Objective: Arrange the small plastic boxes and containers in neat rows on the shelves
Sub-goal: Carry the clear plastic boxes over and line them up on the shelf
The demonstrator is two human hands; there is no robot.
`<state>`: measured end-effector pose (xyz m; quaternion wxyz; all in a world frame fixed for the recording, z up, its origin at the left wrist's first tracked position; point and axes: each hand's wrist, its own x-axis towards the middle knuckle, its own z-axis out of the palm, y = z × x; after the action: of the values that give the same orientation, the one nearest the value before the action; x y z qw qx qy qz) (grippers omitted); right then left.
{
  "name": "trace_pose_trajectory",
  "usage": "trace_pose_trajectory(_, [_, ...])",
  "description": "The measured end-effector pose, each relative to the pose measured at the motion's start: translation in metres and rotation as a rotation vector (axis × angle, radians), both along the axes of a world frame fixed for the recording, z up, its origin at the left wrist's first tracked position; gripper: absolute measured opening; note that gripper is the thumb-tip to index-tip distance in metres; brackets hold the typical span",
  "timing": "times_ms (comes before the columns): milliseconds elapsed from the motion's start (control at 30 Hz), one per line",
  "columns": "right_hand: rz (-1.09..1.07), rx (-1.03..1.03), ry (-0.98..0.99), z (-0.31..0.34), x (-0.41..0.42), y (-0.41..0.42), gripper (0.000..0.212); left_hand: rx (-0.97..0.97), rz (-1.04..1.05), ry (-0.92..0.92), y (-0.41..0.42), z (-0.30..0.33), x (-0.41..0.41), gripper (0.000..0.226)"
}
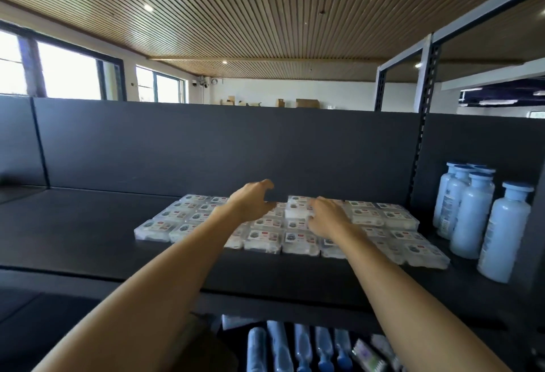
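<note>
Right now the small clear plastic boxes (267, 237) are lying flat in several rows across the middle of the dark shelf (88, 239), labels up, packed edge to edge. One box (299, 209) is sitting a layer higher than the rest, toward the far side of the block. The right hand (330, 219) is resting on it from the right, fingers curled over its near right edge, so it appears to be gripping that raised box. The left hand (253, 202) is hovering just to its left, fingers and thumb bent into a loose claw with nothing between them.

These boxes are looking light and rigid, with smooth sides that will probably be slipping under a careless pinch. Taking one by its two short ends, thumb opposite fingers, seems the safest hold, and a nudge to one is likely to be shifting its neighbours.

To the right, pale blue bottles (474, 218) are standing upright in a cluster beside the rows. Below the shelf edge, more blue-capped items (295, 348) are showing only in part. The arms are covering several boxes, the label print is too small to read, and whether the right fingertips are reaching beneath the raised box is not showing.
</note>
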<state>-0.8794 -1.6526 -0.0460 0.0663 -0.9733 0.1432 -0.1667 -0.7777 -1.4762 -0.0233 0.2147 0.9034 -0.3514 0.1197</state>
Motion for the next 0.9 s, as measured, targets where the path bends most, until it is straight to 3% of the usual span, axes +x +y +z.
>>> trace_pose_trajectory(233, [0.264, 0.079, -0.039, 0.004, 0.015, 0.13, 0.045, 0.012, 0.153, -0.04, 0.143, -0.005, -0.005, 0.054])
trace_pose_trajectory(533, [0.507, 0.101, -0.045, -0.005, 0.033, 0.359, 0.055, 0.052, 0.377, -0.008, 0.373, -0.034, -0.031, 0.037])
trace_pose_trajectory(900, [0.751, 0.113, -0.041, -0.028, 0.039, 0.587, 0.074, 0.223, 0.572, 0.022, 0.605, -0.056, -0.07, 0.074])
